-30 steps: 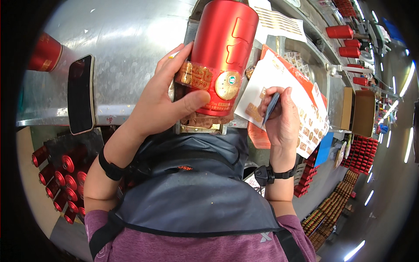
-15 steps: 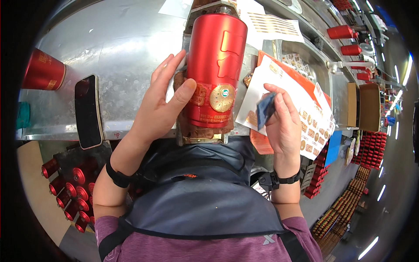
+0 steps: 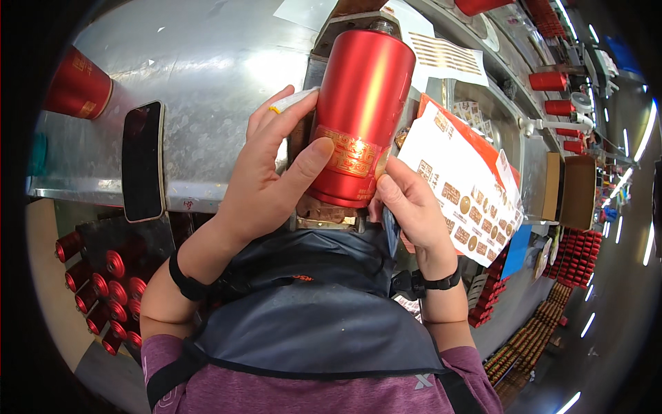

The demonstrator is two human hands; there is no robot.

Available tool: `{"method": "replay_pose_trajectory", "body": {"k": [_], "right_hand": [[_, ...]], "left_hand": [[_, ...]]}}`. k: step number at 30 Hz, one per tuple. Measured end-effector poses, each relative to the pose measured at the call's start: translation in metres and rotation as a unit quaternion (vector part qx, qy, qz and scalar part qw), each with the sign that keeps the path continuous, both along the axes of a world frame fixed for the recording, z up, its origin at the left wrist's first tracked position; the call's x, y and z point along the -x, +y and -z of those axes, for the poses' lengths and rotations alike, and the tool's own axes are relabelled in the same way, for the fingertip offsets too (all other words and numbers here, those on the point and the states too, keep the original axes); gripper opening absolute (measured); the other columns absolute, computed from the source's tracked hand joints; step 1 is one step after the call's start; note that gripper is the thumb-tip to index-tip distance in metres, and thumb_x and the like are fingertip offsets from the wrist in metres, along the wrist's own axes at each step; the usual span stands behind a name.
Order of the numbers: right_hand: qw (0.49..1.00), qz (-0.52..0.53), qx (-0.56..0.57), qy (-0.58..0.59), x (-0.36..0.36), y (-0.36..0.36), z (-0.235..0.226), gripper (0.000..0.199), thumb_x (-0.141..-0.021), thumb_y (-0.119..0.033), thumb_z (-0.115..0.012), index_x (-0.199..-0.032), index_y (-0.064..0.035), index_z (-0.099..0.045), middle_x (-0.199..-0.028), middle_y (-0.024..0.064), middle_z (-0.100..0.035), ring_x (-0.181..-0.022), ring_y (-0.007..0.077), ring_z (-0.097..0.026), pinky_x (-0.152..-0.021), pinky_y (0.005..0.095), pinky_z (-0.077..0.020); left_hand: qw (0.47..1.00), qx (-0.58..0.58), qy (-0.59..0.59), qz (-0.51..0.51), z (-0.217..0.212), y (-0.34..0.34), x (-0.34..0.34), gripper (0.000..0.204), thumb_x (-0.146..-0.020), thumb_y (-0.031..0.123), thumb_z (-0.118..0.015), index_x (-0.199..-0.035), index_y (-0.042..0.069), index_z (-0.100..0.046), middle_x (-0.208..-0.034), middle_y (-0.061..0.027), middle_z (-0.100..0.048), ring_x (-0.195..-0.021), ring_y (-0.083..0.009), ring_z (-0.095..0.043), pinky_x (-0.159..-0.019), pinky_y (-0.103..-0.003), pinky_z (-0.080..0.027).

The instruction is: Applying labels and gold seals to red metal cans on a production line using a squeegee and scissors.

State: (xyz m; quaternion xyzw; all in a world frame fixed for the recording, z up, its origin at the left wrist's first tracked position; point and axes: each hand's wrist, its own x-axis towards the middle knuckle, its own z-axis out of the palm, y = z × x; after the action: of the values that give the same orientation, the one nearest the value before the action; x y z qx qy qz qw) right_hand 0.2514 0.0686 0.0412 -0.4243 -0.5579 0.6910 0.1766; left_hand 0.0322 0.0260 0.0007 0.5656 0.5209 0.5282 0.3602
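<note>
A glossy red bottle [image 3: 365, 90] lies in a brown-padded cradle [image 3: 331, 217], its clear threaded neck pointing away from me. A gold decorated label [image 3: 348, 153] faces up near its base, with part of a round gold seal [image 3: 381, 162] at the right side. My left hand [image 3: 276, 162] grips the bottle's left side, thumb on the label and fingers along the flank. One of its fingertips wears a white cover [image 3: 295, 101] with a yellow edge. My right hand [image 3: 412, 203] holds the lower right side, thumb pressed by the seal. A dark blue piece [image 3: 390, 231] shows partly beneath that hand.
On the metal table at left lie a phone [image 3: 143, 162] and another red bottle [image 3: 79, 83]. Sheets of gold stickers [image 3: 458, 186] cover an orange-red sheet [image 3: 493, 157] at right. Several red bottles [image 3: 103, 290] stand below the table's left edge.
The bottle has rolled to the right, bringing the gold label to the top and the round seal to the side. My right hand has moved left onto the bottle.
</note>
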Motion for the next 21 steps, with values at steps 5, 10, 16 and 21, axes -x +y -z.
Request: {"method": "replay_pose_trajectory", "body": {"k": [5, 10, 16, 21], "right_hand": [[0.999, -0.024, 0.005, 0.021, -0.005, 0.004, -0.001, 0.058, -0.1, -0.032, -0.053, -0.143, 0.0028, -0.037, -0.074, -0.0001, -0.055, -0.067, 0.0075, -0.054, -0.067, 0.022, -0.0441], [0.996, 0.083, -0.006, -0.037, -0.003, -0.002, -0.006, 0.061, -0.097, -0.027, -0.06, -0.144, 0.0039, -0.036, -0.076, 0.0, -0.055, -0.071, 0.0079, -0.053, -0.07, 0.0229, -0.044], [0.978, 0.066, -0.178, -0.09, 0.005, 0.003, -0.009, 0.068, -0.088, -0.029, -0.072, -0.14, 0.0029, -0.042, -0.085, 0.0006, -0.055, -0.077, 0.0095, -0.053, -0.073, 0.0248, -0.0447], [0.954, 0.062, -0.26, -0.135, 0.015, 0.011, -0.009, 0.072, -0.084, -0.033, -0.075, -0.138, 0.0029, -0.044, -0.101, 0.0062, -0.061, -0.081, 0.0113, -0.056, -0.074, 0.025, -0.0464]], "left_hand": [[0.998, 0.044, -0.027, -0.027, 0.008, 0.008, -0.005, 0.056, -0.093, 0.038, -0.062, -0.135, 0.003, -0.05, -0.133, -0.0152, -0.052, -0.14, -0.0334, -0.025, -0.114, -0.044, -0.022], [0.997, 0.074, -0.009, 0.022, 0.012, 0.011, -0.003, 0.061, -0.093, 0.045, -0.06, -0.136, 0.003, -0.05, -0.137, -0.0151, -0.049, -0.139, -0.0315, -0.024, -0.117, -0.044, -0.014], [0.995, 0.083, -0.019, 0.053, 0.009, 0.009, 0.0, 0.063, -0.092, 0.047, -0.06, -0.136, 0.003, -0.05, -0.14, -0.014, -0.046, -0.139, -0.0298, -0.025, -0.118, -0.044, -0.007], [0.995, 0.073, -0.025, 0.059, 0.008, 0.007, -0.001, 0.062, -0.09, 0.041, -0.064, -0.138, 0.004, -0.049, -0.14, -0.0145, -0.046, -0.139, -0.0308, -0.025, -0.118, -0.044, -0.007]]}}
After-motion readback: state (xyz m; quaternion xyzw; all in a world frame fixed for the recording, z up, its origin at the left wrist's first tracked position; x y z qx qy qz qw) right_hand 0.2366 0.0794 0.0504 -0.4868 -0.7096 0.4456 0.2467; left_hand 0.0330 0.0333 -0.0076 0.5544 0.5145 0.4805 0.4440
